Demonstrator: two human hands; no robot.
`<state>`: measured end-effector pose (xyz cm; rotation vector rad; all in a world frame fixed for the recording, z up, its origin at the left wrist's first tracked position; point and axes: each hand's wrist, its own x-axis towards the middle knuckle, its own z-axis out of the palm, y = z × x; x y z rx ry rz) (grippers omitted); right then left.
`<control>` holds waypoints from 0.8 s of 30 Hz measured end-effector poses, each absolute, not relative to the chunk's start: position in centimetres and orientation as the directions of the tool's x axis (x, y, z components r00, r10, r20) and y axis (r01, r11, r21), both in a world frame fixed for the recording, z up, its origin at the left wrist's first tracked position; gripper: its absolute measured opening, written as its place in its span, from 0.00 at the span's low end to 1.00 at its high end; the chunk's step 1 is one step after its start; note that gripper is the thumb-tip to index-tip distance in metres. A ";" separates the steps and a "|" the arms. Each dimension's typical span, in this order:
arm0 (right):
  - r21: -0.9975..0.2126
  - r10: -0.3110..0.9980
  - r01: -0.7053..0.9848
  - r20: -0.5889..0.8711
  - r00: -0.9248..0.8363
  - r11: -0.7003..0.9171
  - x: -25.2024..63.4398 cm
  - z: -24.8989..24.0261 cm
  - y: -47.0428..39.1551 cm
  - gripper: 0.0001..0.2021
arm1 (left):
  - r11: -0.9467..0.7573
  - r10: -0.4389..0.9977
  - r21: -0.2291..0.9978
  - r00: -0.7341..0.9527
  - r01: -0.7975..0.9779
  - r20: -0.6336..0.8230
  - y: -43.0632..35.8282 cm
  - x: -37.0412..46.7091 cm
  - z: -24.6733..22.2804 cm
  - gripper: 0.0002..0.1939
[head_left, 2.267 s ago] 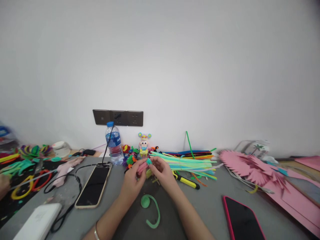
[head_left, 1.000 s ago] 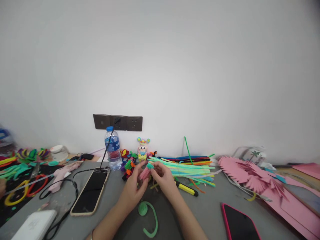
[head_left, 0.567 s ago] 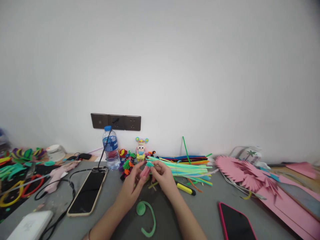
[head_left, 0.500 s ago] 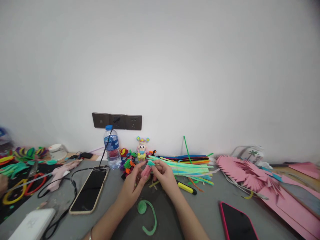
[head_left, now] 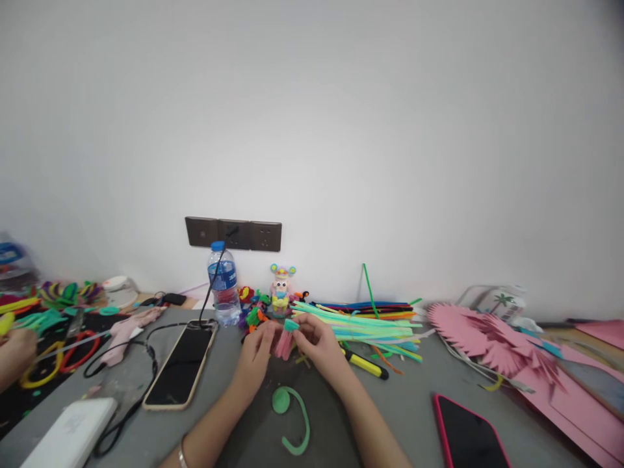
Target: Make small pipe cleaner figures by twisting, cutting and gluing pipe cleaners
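A small pipe-cleaner piece (head_left: 283,343), pink with a teal top, is held between my two hands above the grey table. My right hand (head_left: 316,344) pinches it at the teal end. Curled fingers of my left hand (head_left: 257,354) close on its left side; part of the grip is hidden. Below the hands, a green pipe cleaner (head_left: 306,419) lies on the table, one end wound into a flat coil (head_left: 281,400) and the rest curving loose. Beyond my hands stands a small figurine (head_left: 280,292) with round ears.
A bundle of pipe cleaners (head_left: 370,325) and a yellow cutter knife (head_left: 366,365) lie right of my hands. Phones (head_left: 182,367) (head_left: 470,432), a water bottle (head_left: 224,286), a glue gun (head_left: 121,338), a power bank (head_left: 73,435) and pink paper (head_left: 492,344) surround them. Another person's hand (head_left: 17,354) is at far left.
My left fingers have shifted left, leaving more of the pink part showing. The other person's hand has come further into view with something yellow. The view has turned slightly left.
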<state>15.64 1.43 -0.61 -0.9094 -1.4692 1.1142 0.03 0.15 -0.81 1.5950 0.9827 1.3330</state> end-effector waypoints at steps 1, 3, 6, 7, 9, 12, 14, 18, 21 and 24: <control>-0.956 0.938 -0.003 0.287 -0.192 0.292 15.6 -0.6 1.4 0.13 | -0.352 0.931 0.935 0.124 0.052 0.344 0.2 0.1 -0.8 0.25; -0.951 0.931 0.019 0.296 -0.213 0.307 15.6 -0.5 1.3 0.11 | -0.350 0.933 0.936 0.099 0.044 0.345 0.3 0.2 -0.6 0.24; -0.948 0.927 0.028 0.304 -0.221 0.317 15.6 -0.5 1.1 0.09 | -0.354 0.932 0.935 0.099 0.036 0.349 0.4 0.4 -0.3 0.22; -0.948 0.927 0.029 0.304 -0.222 0.318 15.6 -0.5 1.1 0.09 | -0.349 0.933 0.936 0.108 0.033 0.344 0.4 0.4 -0.2 0.22; -0.945 0.925 0.033 0.310 -0.220 0.325 15.5 -0.4 1.0 0.08 | -0.339 0.935 0.940 0.123 0.029 0.333 0.4 0.5 0.0 0.21; -0.931 0.918 0.061 0.341 -0.203 0.359 15.5 -0.4 0.9 0.06 | -0.345 0.932 0.938 0.127 0.027 0.339 0.2 0.5 0.2 0.22; -0.924 0.915 0.081 0.354 -0.193 0.374 15.5 -0.3 0.9 0.05 | -0.347 0.930 0.938 0.135 0.020 0.341 0.1 0.4 0.1 0.24; -0.926 0.914 0.077 0.348 -0.210 0.370 15.5 -0.2 0.8 0.05 | -0.340 0.929 0.940 0.157 0.003 0.336 0.1 0.1 -0.4 0.27; -0.924 0.910 0.069 0.353 -0.217 0.375 15.5 0.1 0.7 0.04 | -0.353 0.925 0.936 0.155 0.007 0.348 0.2 0.1 -0.7 0.27; -0.916 0.908 0.084 0.370 -0.198 0.392 15.4 0.3 0.6 0.04 | -0.365 0.921 0.931 0.145 0.003 0.361 0.2 0.1 -0.7 0.26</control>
